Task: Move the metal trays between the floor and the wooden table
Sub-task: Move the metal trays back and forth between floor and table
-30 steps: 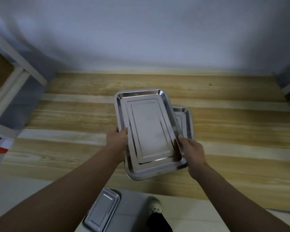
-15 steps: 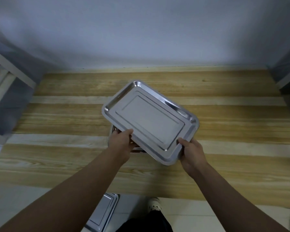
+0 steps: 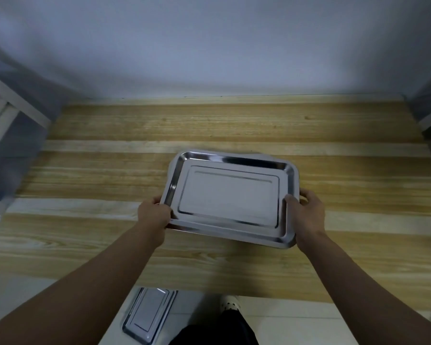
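— Over the middle of the wooden table (image 3: 234, 125), that's where I've got the big metal tray (image 3: 228, 197) now. A second ago it pointed away from me; half a second ago it sat skewed on the diagonal. Now I've swung it round so its long side runs across in front of me.

— How are you holding it?

— My left hand (image 3: 154, 212) grips the near left corner, thumb on the rim, fingers curled under. My right hand (image 3: 306, 212) grips the right short edge the same way, thumb inside the lip.

— Is it down yet?

— I can't tell for sure. It looks low and nearly flat, near edge maybe a touch raised. The smaller tray that lay on the table earlier is hidden now; I judge it's underneath, so I'm likely stacking onto it.

— What's left?

— Set this one down squarely and let go. Then there's another tray on the floor (image 3: 148, 317), beside my shoe (image 3: 230, 303), not yet lifted.
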A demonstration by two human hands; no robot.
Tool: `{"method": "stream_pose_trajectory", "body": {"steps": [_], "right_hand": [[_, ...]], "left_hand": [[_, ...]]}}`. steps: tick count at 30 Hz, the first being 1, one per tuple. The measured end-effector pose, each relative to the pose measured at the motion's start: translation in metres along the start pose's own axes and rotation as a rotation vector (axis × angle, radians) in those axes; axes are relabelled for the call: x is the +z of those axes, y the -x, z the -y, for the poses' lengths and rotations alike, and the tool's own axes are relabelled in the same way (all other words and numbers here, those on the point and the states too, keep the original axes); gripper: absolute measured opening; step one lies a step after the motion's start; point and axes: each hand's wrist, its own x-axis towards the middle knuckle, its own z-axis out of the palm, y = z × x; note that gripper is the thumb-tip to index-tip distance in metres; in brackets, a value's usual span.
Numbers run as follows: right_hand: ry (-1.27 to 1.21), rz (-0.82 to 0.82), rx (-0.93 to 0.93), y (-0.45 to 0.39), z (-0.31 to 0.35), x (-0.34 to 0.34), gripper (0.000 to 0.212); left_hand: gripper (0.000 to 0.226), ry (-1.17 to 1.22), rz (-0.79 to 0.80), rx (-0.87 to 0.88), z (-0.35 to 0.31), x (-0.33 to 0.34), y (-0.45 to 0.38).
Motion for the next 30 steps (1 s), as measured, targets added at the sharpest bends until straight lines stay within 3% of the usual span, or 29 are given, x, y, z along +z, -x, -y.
{"method": "stream_pose_trajectory", "body": {"steps": [10, 18, 30], "right_hand": [[0.306, -0.077, -0.130, -0.016, -0.008, 0.023, 0.038], [0.433, -0.084, -0.145, -0.045, -0.003, 0.042, 0.039], [0.570, -0.045, -0.162, -0.033, -0.029, 0.045, 0.035]], "left_hand": [[0.047, -0.171, -0.042, 0.098, 0.020, -0.015, -0.016], [0.039, -0.445, -0.148, 0.284, 0.017, -0.008, -0.031], [0.037, -0.469, -0.136, 0.271, 0.030, -0.004, -0.044]]}}
